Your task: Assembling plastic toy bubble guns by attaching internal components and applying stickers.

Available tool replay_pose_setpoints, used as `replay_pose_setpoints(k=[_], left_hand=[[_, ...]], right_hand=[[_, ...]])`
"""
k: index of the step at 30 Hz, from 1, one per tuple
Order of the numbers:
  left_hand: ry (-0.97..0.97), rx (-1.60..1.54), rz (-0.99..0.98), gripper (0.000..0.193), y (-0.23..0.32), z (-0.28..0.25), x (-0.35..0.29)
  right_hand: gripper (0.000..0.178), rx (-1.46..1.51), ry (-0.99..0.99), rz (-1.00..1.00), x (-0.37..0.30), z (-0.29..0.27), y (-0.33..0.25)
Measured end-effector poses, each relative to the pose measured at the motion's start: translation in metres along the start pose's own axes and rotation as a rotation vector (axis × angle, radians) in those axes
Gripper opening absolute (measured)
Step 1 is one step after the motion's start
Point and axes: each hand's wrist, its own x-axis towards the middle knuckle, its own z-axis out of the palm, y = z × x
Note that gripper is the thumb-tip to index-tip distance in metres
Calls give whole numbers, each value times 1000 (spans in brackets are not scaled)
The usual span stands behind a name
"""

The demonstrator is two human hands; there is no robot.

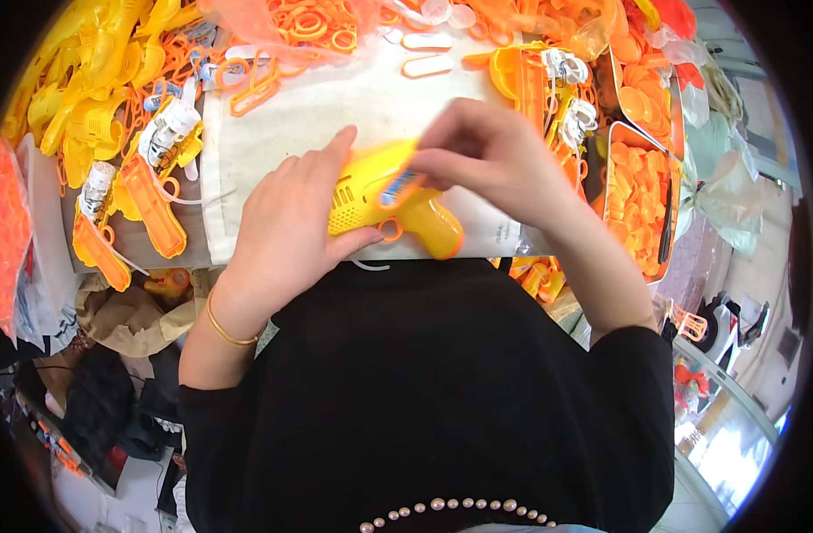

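A yellow toy gun (357,209) with an orange trigger (389,230) lies tilted over the front of the white work surface, its grip toward me. My left hand (291,204) is closed around its perforated front part, thumb underneath and fingers over the top. At the gun's side, my right hand (486,155) pinches a small orange piece with a blue label (401,188). That piece and the right fingertips are blurred, and it touches or nearly touches the gun's body. A thin white tube (371,266) shows below the gun at the table edge.
To the left lie opened half-shells (158,209) with white mechanisms inside and a pile of yellow shells (87,80). Orange rings (322,27) heap at the back. Bins of orange discs (637,200) stand at right. White oval pieces (427,42) lie behind my hands.
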Motion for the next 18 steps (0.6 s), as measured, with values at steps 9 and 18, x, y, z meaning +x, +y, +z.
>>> replay_pose_setpoints(k=[9, 18], left_hand=[[124, -250, -11, 52, -13, 17, 2], [84, -284, -18, 47, -12, 14, 5]], right_hand=[[15, -505, 193, -277, -5, 17, 12], [15, -495, 254, -397, -8, 19, 22]])
